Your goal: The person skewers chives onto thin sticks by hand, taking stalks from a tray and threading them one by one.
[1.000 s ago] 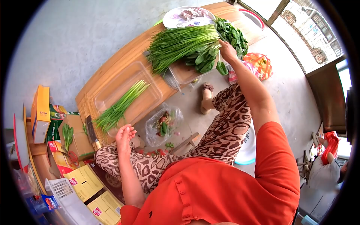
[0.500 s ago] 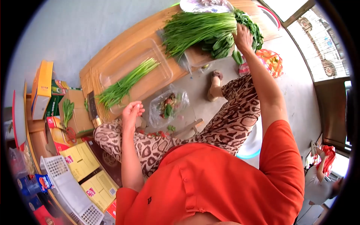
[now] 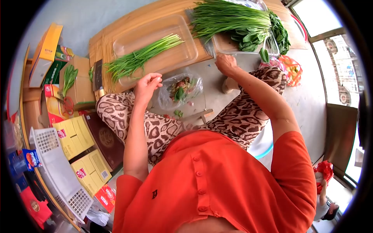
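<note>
My left hand [image 3: 147,88] is above my knee, fingers curled and pressed together. Whatever it may hold is too small to make out. Near it, a small bunch of garlic chives [image 3: 143,56] lies across a clear plastic tray [image 3: 189,46]. My right hand [image 3: 227,65] is at the table's front edge with its fingers bent down and together; their inner side is hidden. Beyond it are a big pile of garlic chives [image 3: 229,17] and leafy greens [image 3: 250,37], partly in a second clear tray [image 3: 223,47].
A cleaver [image 3: 97,75] lies at the table's left end. Below, a clear plastic bag [image 3: 165,97] holds scraps. Cartons [image 3: 79,75], red scissors [image 3: 68,105] and a white basket [image 3: 58,171] stand left. An orange bag [image 3: 291,72] is on the floor; another person [image 3: 324,204] is lower right.
My right hand has come away from the leafy greens, back and left to the table's front edge. My left hand has risen slightly toward the tray. The camera view has shifted.
</note>
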{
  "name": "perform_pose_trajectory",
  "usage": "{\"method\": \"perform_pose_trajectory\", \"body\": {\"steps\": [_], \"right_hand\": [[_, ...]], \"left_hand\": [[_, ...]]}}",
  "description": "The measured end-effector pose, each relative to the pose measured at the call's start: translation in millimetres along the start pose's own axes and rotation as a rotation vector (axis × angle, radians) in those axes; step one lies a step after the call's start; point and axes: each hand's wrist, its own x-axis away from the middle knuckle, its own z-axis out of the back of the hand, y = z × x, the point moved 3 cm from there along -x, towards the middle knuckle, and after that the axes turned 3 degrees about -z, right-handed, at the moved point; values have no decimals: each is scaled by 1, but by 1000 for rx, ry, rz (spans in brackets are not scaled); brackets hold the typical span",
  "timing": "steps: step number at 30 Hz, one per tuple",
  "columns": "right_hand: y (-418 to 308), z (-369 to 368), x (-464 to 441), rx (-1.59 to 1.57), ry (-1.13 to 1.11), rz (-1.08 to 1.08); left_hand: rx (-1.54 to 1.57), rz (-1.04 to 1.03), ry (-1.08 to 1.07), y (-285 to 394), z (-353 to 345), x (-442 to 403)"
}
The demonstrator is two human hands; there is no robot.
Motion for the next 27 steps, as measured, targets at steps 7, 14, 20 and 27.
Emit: {"method": "perform_pose_trajectory", "body": {"steps": [7,14,20,27], "right_hand": [[-3,-3,-4,-804,-323,-329],[3,-27,-18,-1047,-335,-563],[6,-9,12,-1092,-344,-503],[8,2,22,-900,-284,-395]], "left_hand": [[-9,-111,-31,2,-1,5],[-121,-161,-71,2,-2,11],[-136,-126,-70,1,-8,8],[-148,-142,-110,8,-13,10]]}}
